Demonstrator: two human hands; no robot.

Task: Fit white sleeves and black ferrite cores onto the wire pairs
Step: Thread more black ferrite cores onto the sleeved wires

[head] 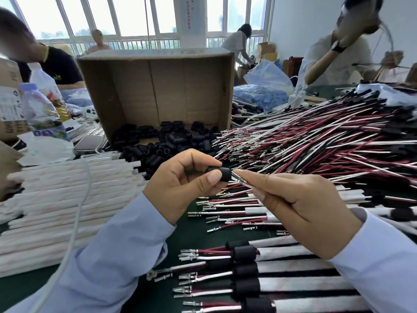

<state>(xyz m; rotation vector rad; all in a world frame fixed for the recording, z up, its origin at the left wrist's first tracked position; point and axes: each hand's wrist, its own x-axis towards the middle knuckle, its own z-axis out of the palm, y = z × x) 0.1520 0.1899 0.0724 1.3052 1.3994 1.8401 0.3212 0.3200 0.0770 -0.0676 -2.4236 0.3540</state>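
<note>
A black ferrite core (220,173) is pinched between the thumb and fingers of the left hand (180,184) and held above the tabletop (194,236), its open end turned to the right. The metal-tipped ends of a wire pair (239,179) are gripped between the thumb and forefinger of the right hand (300,199) and held right at the mouth of the core. Whether the tips are already inside cannot be told.

The step in hand is judged to be the threading of the core onto the pair. Whether a white sleeve is already on this pair is hidden by the right hand. For the next move, both terminals would need to be kept together and lined up with the bore. They would then be pushed through until the core can be slid along the wires.

Behind the hands, loose cores (162,141) are spilled from a cardboard box (158,86). To the left, white sleeves (67,193) are stacked, and to the right unfitted wires (304,136) are heaped. Nearest the camera, finished pairs (246,269) with core and sleeve are laid in a row.
</note>
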